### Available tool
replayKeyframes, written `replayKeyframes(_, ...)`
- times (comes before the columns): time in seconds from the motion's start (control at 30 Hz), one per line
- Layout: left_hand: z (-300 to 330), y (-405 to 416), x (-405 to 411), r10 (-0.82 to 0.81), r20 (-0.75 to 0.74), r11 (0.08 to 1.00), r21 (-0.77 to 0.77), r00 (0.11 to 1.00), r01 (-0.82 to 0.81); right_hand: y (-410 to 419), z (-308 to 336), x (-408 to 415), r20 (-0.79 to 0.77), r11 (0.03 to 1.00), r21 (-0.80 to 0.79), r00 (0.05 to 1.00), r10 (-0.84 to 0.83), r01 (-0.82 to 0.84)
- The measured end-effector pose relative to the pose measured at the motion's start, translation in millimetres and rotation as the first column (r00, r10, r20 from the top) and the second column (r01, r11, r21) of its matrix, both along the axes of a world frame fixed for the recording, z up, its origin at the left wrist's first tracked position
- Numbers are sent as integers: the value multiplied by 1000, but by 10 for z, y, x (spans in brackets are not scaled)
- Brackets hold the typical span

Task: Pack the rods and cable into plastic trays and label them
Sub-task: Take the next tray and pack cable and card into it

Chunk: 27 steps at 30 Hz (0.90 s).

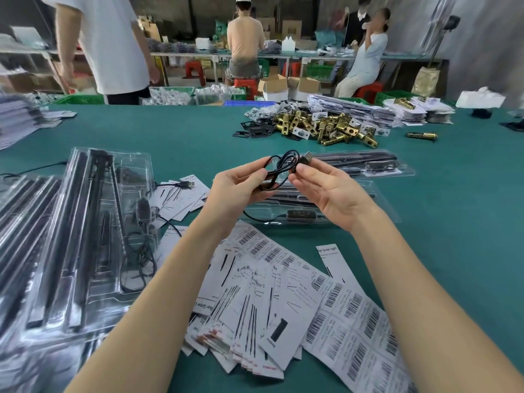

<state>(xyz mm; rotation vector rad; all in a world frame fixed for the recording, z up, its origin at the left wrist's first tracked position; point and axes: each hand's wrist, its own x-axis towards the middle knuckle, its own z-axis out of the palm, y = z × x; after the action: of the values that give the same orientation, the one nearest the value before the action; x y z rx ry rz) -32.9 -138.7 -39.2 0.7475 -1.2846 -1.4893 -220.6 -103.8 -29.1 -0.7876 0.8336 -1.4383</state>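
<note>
Two bare forearms and hands, no sleeves

The left arm [158, 282] enters from 7 o'clock and the right arm [425, 279] from 5 o'clock; both are uncovered from the frame edge to the fingertips, with no sleeve or cuff showing. The left hand [241, 188] and right hand [326, 191], near the centre, wear no gloves, rings, watch or wristband. Fingernails on the right hand are short and unpainted.
</note>
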Motion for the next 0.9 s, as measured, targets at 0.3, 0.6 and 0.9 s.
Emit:
replayKeyframes(0.3,33,33,-36,-20,267,990,-129,963,57,27,12,-9,-124,998,-62,992,21,-29)
replayKeyframes(0.6,91,127,0,11,461,933,-323,887,157,1,-56,-11,-141,996,-78,989,-43,33)
replayKeyframes(0.9,39,95,-62,83,457,937,-338,885,87,4,-58,40,-394,976,-189,902,-177,109)
